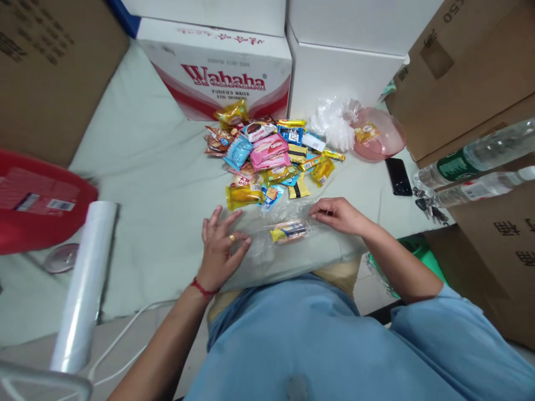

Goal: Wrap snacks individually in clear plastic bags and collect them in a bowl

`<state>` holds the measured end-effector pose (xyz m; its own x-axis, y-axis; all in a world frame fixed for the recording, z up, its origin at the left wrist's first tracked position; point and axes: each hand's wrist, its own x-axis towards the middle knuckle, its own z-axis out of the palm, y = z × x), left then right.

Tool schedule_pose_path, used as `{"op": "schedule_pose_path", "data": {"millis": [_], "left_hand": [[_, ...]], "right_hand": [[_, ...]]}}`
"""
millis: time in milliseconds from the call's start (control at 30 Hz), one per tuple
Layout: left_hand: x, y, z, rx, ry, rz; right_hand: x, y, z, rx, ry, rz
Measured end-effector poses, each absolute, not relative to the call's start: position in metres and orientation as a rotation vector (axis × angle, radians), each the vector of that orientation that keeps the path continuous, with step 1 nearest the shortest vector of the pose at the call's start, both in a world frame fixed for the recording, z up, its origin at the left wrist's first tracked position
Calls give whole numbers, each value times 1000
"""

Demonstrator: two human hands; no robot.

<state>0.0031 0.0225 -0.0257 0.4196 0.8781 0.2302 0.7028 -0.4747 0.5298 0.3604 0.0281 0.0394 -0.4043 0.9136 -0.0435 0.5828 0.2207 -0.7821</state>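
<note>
The left hand (pixel 219 245) lay spread on the limp, slippery clear bag (pixel 264 249), the right hand (pixel 337 215) seemingly pinching its edge, likely the best hold

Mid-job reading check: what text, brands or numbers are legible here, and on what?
"Wahaha": red letters on the white and red cardboard box.
"PURIFIED WATER FOR DRINKING": same box, under the brand.
Too small or blurred: yellow snack packet in clear plastic bag, pile of colourful snack wrappers, clear plastic water bottles, brown cardboard cartons, red package's label.
</note>
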Motion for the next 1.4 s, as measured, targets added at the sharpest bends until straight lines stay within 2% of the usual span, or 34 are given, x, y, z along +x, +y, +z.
{"op": "schedule_pose_path", "data": {"millis": [133,267,400,500,567,633,733,833,900,967,1067,1200,1400], "left_hand": [[9,39,-39,2134,1529,762],[9,41,-41,1992,1692,941],[2,16,-9,2032,1835,1314],[6,-13,21,2264,1737,1544],[17,-27,32,2472,1413,1442],[35,-32,32,2605,1166,1160],[64,-23,15,2663,1180,781],[82,-10,-6,2644,1276,557],[85,-5,-15,2638,1311,505],[84,-4,-16,2645,1311,487],[81,-6,-13,2673,1307,464],[82,-9,-11,2710,1312,456],[85,-9,-24,2632,1321,533]], "right_hand": [[362,48,18,-1568,-1987,1162],[362,55,8,-1722,-2106,1020],[362,55,9,-1783,-2144,976],[362,54,10,-1795,-2161,973],[361,55,13,-1806,-2197,966],[359,57,19,-1843,-2273,940],[352,62,37,-1998,-2460,811],[336,73,57,-2148,-2525,499],[321,82,62,-2059,-2547,313],[306,94,58,-1830,-2632,266],[285,113,44,-1531,-2772,415],[274,129,39,-1425,-2800,664],[282,84,58,-1183,-2833,614]]}}
